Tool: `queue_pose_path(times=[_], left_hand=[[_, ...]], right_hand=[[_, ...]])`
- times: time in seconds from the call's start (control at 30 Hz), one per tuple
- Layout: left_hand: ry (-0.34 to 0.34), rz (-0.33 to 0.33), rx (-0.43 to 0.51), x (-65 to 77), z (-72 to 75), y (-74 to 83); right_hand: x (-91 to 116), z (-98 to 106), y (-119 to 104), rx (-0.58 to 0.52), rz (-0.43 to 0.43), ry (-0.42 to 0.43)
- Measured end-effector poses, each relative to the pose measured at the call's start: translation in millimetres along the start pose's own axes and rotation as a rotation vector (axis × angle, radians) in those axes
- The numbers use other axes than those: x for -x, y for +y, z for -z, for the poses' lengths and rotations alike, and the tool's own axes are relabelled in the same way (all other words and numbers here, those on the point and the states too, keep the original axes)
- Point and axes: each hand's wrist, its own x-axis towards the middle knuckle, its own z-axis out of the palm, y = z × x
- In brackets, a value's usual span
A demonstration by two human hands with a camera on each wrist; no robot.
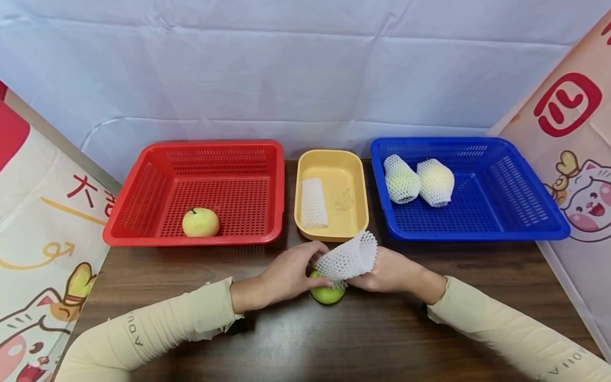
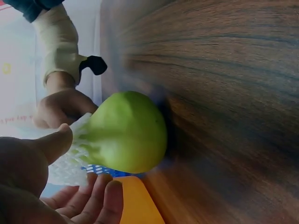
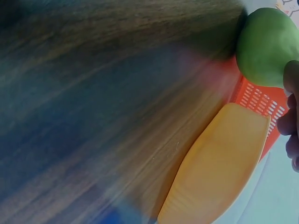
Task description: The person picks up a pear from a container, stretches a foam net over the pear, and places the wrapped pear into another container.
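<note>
A green pear (image 1: 327, 295) stands at the wooden table, its narrow end inside a white foam net sleeve (image 1: 350, 258). In the left wrist view the bare round body of the pear (image 2: 128, 133) shows, with the sleeve (image 2: 70, 163) bunched at its neck. My left hand (image 1: 291, 270) holds the pear from the left, thumb across its front and fingers round the far side. From the right, my right hand (image 1: 386, 269) grips the sleeve; its fingertips are partly hidden behind the mesh. In the right wrist view the pear (image 3: 266, 46) appears at the upper right.
A red basket (image 1: 193, 241) at the left holds a yellowish pear (image 1: 200, 222). The yellow tray (image 1: 353, 183) in the middle contains a flat foam sleeve (image 1: 314, 204). At the right, a blue basket (image 1: 496, 212) holds two sleeved fruits (image 1: 402, 180).
</note>
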Motion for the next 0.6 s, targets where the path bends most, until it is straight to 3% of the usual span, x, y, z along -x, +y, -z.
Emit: queue_pose_path(times=[0.2, 0.6], left_hand=[[-0.019, 0.013, 0.002, 1.7, -0.9, -3.8], [-0.024, 0.023, -0.013, 6.9, -7.7, -11.5]], right_hand=[[-1.6, 3.1, 0.7, 0.052, -0.002, -0.054], [-0.7, 1.8, 0.7, -0.007, -0.029, -0.112]])
